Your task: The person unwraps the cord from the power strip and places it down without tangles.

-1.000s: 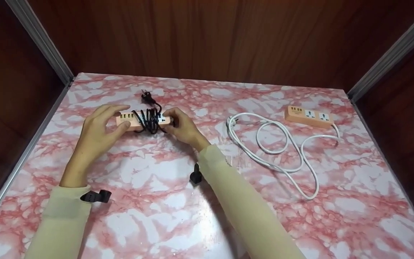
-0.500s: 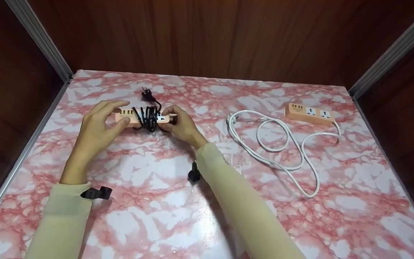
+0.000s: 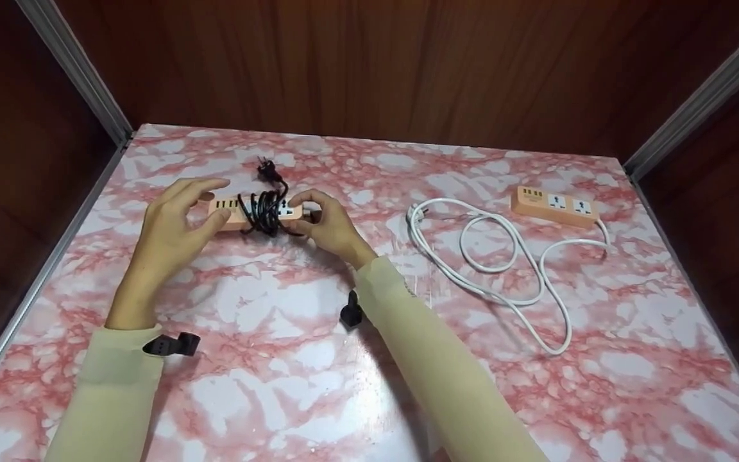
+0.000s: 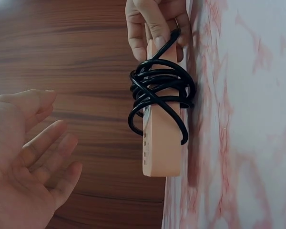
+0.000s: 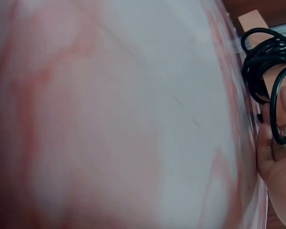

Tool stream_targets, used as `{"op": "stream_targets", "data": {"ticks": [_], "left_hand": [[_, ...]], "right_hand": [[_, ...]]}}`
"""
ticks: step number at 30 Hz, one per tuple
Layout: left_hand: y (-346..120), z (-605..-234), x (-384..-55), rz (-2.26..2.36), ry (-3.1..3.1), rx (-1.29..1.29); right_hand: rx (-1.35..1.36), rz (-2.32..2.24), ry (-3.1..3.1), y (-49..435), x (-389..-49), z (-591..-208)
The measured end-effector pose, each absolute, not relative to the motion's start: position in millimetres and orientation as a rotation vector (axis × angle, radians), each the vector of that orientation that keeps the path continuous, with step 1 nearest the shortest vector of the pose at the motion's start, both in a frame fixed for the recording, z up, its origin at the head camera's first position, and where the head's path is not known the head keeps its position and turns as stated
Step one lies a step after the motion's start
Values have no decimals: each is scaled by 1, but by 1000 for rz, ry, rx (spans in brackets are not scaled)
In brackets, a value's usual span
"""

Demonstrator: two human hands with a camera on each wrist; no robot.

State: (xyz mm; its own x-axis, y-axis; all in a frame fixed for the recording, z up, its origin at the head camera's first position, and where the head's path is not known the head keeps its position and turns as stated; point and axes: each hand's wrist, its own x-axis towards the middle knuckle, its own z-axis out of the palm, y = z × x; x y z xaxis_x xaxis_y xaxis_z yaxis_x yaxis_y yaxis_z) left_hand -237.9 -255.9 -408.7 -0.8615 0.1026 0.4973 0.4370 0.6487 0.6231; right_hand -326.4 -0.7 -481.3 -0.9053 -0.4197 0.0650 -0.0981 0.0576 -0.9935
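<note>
An orange power strip (image 3: 236, 222) with USB ports and white sockets lies at the left back of the table. Several turns of its black cord (image 3: 265, 217) wrap its middle, and the black plug (image 3: 269, 171) points away behind it. My right hand (image 3: 332, 226) grips the strip's right end between thumb and fingers. Around the left end my left hand (image 3: 172, 226) is spread, its thumb overlapping the strip in the head view. In the left wrist view, the left hand (image 4: 31, 162) shows loosely bent fingers apart from the strip (image 4: 163, 155).
At the right back lies a second orange power strip (image 3: 552, 208). Its white cord (image 3: 504, 299) is spread in loose loops beside my right forearm, ending in a white plug (image 3: 416, 215). Wooden panels (image 3: 369, 70) enclose the pink marbled table (image 3: 292, 378).
Both hands stay in nearly the same place. The black plug has shifted slightly right, and a whitish piece shows at the strip's right end where a dark loop was.
</note>
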Motion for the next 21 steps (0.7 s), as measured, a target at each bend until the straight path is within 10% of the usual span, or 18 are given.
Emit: {"op": "stream_targets", "data": {"ticks": [21], "left_hand": [[-253, -414, -239, -1128, -2461, -390]], "right_hand": [[-567, -1952, 2223, -18, -321, -480]]}}
